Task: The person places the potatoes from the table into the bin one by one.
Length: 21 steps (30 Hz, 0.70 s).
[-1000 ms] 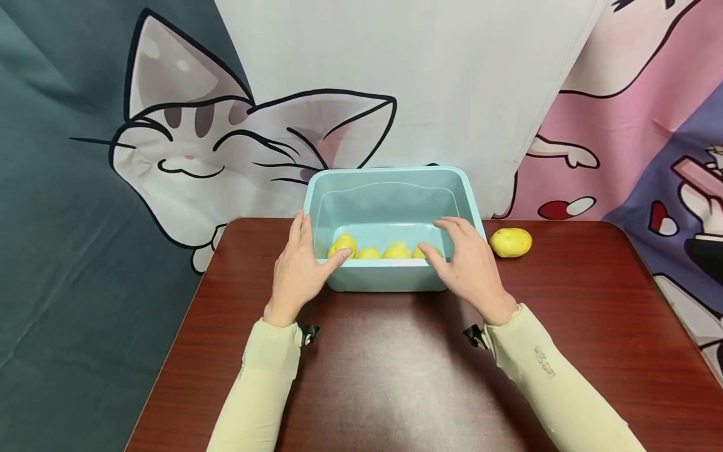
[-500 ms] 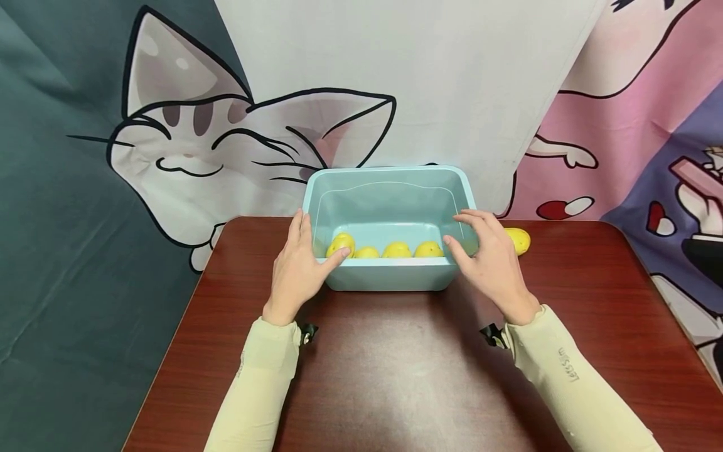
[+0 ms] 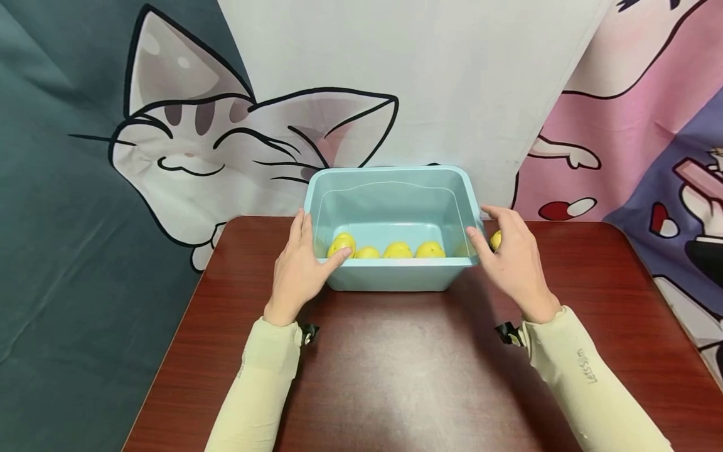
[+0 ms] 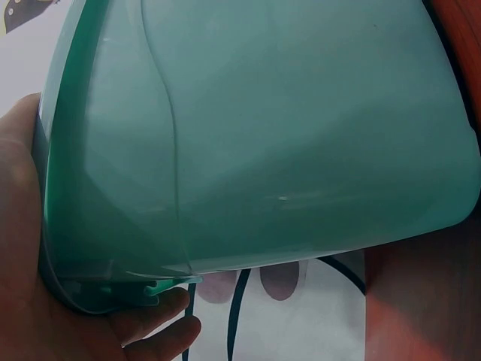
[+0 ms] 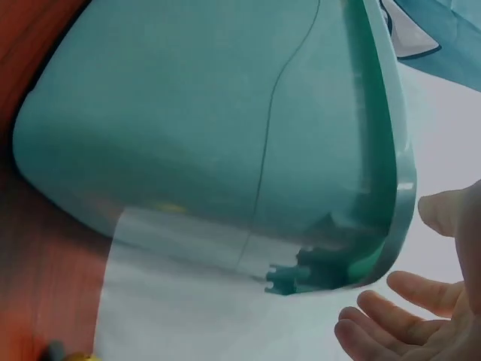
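Observation:
A light blue plastic bin stands on the table. In its front part lie several rounded yellow fruit- or potato-like items; their kind is unclear. My left hand holds the bin's front left corner, thumb over the front rim and fingers along the outer left side. In the left wrist view, fingertips show past that corner. My right hand hovers by the front right corner, thumb near the rim and fingers spread around the outside. A gap separates its fingers from the bin in the right wrist view.
Beyond my right hand lies another yellow item on the table, mostly hidden by that hand. The dark red-brown table ends at a printed cloth backdrop, close behind the bin.
My right hand has moved rightward from over the bin's front right part to just outside its corner, now covering most of the loose yellow item. Left hand and bin stay in place.

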Motion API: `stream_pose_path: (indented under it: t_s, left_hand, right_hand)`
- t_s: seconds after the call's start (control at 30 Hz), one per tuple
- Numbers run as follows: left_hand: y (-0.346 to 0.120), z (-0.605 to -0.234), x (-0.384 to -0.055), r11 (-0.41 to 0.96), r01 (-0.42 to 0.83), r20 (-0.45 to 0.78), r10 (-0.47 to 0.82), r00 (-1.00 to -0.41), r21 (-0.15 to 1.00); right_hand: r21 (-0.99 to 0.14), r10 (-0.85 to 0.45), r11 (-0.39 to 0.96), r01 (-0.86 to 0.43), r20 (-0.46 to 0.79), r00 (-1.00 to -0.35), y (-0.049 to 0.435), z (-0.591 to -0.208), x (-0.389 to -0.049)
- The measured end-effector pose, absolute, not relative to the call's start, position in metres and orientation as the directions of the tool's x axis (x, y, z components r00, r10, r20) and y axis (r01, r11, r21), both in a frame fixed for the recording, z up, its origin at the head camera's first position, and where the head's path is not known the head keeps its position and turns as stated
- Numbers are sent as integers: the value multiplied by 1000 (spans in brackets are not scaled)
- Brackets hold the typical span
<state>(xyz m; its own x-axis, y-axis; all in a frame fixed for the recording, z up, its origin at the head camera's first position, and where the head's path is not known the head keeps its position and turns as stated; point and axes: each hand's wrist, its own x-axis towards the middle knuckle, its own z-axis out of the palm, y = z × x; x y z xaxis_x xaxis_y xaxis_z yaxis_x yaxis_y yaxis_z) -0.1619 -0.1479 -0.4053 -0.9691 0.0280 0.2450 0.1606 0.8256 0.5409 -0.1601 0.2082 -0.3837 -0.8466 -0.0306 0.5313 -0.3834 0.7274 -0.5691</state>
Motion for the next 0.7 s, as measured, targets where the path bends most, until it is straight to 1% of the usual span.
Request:
stream_pose_path:
  t_s: [0.33, 0.53, 0.7]
  left_hand:
    - [-147, -407, -163, 825, 160, 244, 28, -969, 542]
    - [-147, -407, -163, 826, 159, 240, 29, -970, 541]
    - [-146, -406, -163, 824, 159, 239, 29, -971, 544]
  right_hand:
    - [-575, 77, 738, -354, 592, -802, 226, -398, -167]
    - [-590, 114, 745, -311, 572, -812, 237, -406, -173]
    - [-618, 165, 752, -232, 517, -840, 249, -420, -180]
